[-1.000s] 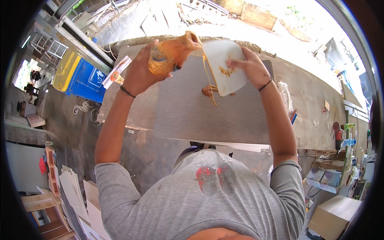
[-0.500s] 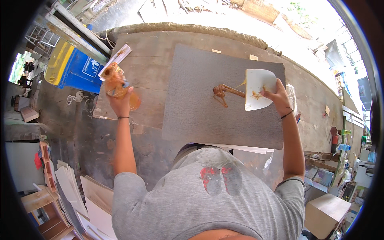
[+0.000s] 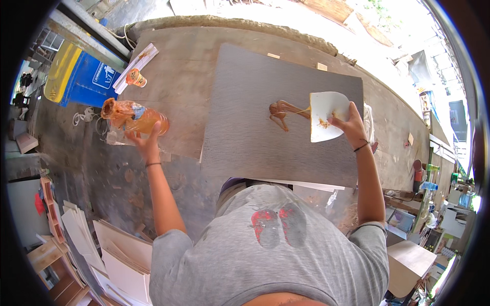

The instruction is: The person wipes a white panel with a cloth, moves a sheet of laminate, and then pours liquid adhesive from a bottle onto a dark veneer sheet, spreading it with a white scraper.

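My left hand [image 3: 146, 143] is closed on a clear plastic bottle [image 3: 145, 118] of orange-amber liquid, cut open and smeared at its mouth. The bottle is tipped almost onto its side, mouth to the left, over the left part of the worktable. My right hand [image 3: 349, 125] grips a white spreader [image 3: 322, 127], a flat piece with one straight and one rounded edge, stained brown near my thumb. Its straight edge hangs above a large dark grey sheet [image 3: 245, 148]. Thick brown glue-like liquid [image 3: 279, 109] lies on the sheet, with strands running toward the spreader.
A small stained cup [image 3: 136, 77] stands at the table's left end beside a white strip [image 3: 138, 66]. A blue bin with a yellow lid [image 3: 87, 76] is beyond that end. Boards [image 3: 122, 250] lean at lower left. The wooden tabletop [image 3: 184, 76] surrounds the sheet.
My left hand has drawn the bottle a little nearer and tipped it further leftward, uncovering the cup. The spreader has barely moved, and the whole view has shifted slightly.
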Motion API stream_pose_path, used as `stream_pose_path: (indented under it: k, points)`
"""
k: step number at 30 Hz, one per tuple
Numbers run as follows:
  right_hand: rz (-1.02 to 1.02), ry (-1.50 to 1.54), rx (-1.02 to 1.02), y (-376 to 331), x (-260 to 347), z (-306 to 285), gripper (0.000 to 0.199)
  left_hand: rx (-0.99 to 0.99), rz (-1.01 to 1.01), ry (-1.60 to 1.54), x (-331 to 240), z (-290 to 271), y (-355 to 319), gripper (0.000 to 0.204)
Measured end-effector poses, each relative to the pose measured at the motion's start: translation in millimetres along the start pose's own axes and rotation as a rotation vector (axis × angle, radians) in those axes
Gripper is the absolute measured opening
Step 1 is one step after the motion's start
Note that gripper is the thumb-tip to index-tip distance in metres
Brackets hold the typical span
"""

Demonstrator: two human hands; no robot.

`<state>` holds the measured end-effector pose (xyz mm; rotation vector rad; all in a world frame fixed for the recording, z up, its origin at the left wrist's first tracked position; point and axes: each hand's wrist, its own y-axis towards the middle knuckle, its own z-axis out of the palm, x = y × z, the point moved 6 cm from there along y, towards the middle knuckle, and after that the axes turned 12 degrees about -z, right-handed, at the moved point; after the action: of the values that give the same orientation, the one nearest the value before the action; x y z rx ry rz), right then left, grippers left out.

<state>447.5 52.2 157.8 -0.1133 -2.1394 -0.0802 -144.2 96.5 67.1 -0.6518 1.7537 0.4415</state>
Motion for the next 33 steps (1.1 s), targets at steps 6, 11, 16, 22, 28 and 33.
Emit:
stream_pose_path:
  k: [6, 11, 16, 22, 28, 33]
  points:
    - [-0.005, -0.096, 0.013, 6, -28, -4, 0.066, -0.175, 0.045, 0.085, -37, -30, -45, 0.098]
    - [-0.038, -0.129, -0.010, -10, -53, -7, 0.066, 0.179, 0.185, 0.458, -95, 57, -144, 0.067]
    - [0.071, -0.027, -0.113, -28, -89, -12, 0.066, 0.401, 0.097, 0.647, -35, 112, -126, 0.054]
    - [0.076, 0.156, -0.141, -30, -88, -10, 0.061, 0.300, -0.040, 0.694, -27, 111, -125, 0.050]
    - [-0.037, 0.211, -0.181, -27, -94, -13, 0.052, 0.120, 0.197, 0.553, -14, 122, -126, 0.045]
    - [-0.030, 0.247, -0.121, -19, -78, -6, 0.047, 0.188, 0.042, 0.454, -8, 111, -124, 0.036]
